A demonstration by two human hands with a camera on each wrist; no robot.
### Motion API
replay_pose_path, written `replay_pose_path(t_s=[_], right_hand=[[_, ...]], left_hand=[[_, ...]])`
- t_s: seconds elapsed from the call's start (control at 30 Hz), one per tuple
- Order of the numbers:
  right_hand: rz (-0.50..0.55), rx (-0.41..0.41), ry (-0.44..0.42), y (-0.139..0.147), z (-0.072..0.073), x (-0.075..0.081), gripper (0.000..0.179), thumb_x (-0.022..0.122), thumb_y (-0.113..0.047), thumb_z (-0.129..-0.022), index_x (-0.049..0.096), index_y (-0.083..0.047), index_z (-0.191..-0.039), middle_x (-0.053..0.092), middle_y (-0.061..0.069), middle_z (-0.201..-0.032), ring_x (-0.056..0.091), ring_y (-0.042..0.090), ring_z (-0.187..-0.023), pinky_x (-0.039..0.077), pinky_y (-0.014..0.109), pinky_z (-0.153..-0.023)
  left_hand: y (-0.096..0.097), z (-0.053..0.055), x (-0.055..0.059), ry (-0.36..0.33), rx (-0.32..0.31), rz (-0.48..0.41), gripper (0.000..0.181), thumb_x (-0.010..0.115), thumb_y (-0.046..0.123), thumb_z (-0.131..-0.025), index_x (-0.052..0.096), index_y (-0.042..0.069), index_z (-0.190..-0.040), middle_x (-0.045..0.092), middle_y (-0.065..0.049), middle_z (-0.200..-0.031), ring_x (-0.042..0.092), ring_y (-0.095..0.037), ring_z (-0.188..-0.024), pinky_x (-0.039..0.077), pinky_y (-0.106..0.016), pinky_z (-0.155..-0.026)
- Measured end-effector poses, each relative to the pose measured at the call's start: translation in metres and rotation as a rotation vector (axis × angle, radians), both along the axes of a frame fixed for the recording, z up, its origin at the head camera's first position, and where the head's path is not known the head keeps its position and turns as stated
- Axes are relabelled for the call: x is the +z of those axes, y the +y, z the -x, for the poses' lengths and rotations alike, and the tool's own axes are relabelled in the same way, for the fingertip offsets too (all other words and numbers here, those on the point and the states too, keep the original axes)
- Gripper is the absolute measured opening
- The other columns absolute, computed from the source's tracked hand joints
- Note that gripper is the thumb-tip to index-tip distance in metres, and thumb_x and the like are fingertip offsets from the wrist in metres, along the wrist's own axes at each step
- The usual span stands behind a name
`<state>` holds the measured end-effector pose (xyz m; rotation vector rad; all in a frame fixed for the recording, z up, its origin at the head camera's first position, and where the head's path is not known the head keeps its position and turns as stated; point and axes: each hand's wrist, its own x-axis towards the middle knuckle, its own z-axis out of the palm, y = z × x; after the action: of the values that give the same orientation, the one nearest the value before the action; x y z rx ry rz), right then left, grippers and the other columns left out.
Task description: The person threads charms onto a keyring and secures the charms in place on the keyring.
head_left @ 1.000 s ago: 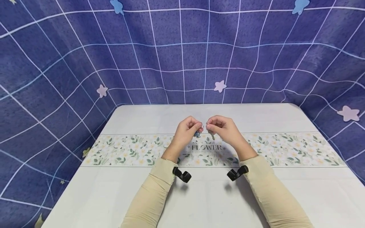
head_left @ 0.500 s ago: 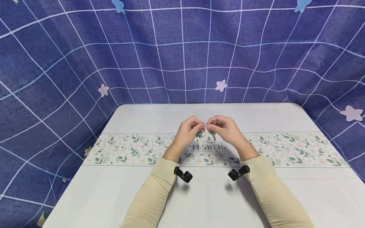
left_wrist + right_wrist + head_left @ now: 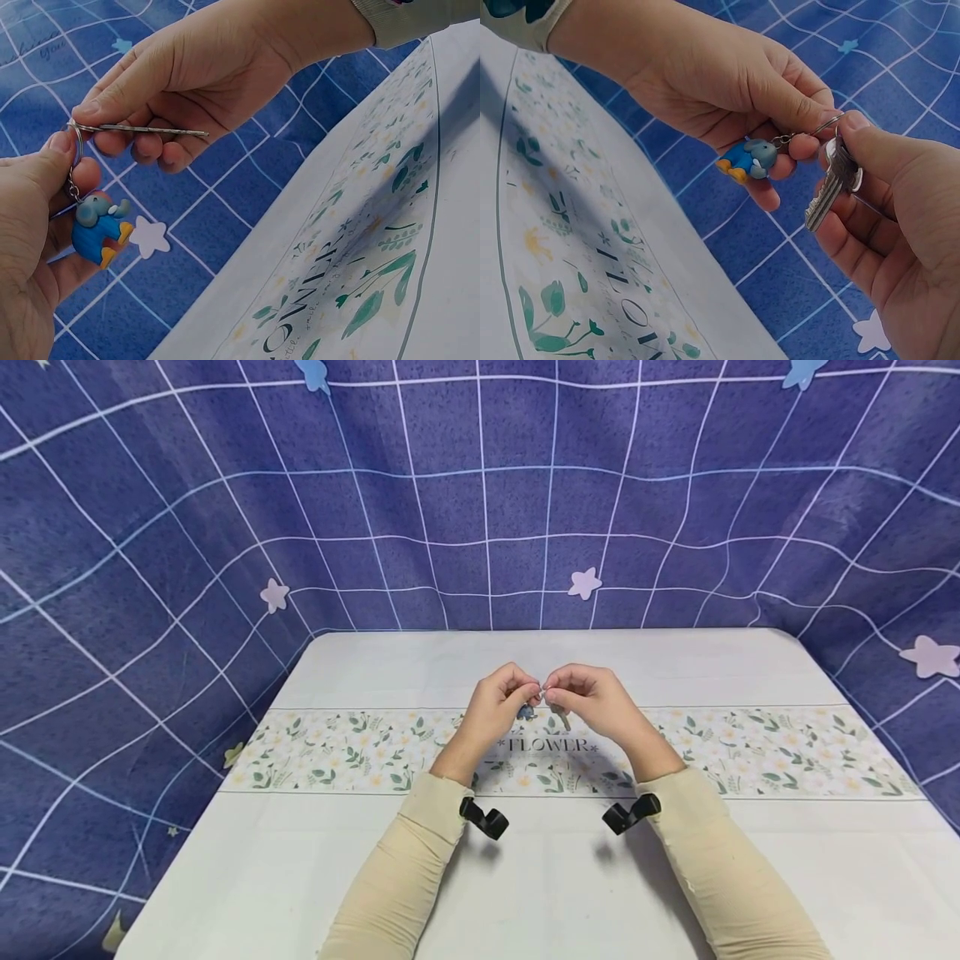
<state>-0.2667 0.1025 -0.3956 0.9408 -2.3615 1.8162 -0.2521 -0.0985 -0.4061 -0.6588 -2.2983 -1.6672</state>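
Note:
My left hand (image 3: 491, 708) pinches a thin metal key ring (image 3: 79, 148) between thumb and forefinger. From the ring, on a short chain, hangs a small elephant charm (image 3: 97, 225) with a grey head, blue body and yellow feet. Close against it, my right hand (image 3: 592, 697) pinches a silver key (image 3: 829, 195) by its head, and the toothed blade points down. Both thumbs meet at the ring in the right wrist view, where the ring's edge reaches the key's head. Whether the ring runs through the key I cannot tell, as fingertips cover that spot.
Beneath the raised hands lies a white table (image 3: 540, 877) with a printed flower band (image 3: 360, 752) across it. A blue curtain (image 3: 420, 502) with white lines and stars stands behind and at the sides. A black wrist camera (image 3: 484, 819) is strapped to each sleeve.
My left hand has moved slightly right with the elephant keyring, closing the small gap to my right hand. The right hand still pinches the key in nearly the same place.

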Motion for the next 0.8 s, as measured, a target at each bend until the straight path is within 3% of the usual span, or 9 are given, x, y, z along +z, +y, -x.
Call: replay_pose_path(t_s=[0.5,0.8], right_hand=[[-0.021,-0.004,0.007,-0.0001,-0.0025,0.0009,0.008,0.068,-0.005,-0.096,0.069,0.002,-0.101,0.065,0.013,-0.078,0.057,0.015,-0.066,0.048,0.026,-0.059],[-0.075,-0.078,-0.006,-0.0048,-0.0036,0.0043,0.008,0.069,0.0,-0.094,0.067,0.004,-0.101,0.066,0.014,-0.08,0.056,0.014,-0.064,0.046,0.023,-0.057]], left_hand=[[0.0018,-0.0011,-0.0004,0.031,0.035,0.036,0.01,0.065,0.014,-0.099,0.065,0.006,-0.094,0.072,-0.005,-0.079,0.058,-0.012,-0.064,0.043,-0.023,-0.056],[0.0035,-0.0023,-0.0042,0.126,0.095,0.116,0.013,0.066,0.013,-0.099,0.062,0.005,-0.089,0.071,-0.004,-0.076,0.065,-0.011,-0.069,0.051,-0.023,-0.061]])
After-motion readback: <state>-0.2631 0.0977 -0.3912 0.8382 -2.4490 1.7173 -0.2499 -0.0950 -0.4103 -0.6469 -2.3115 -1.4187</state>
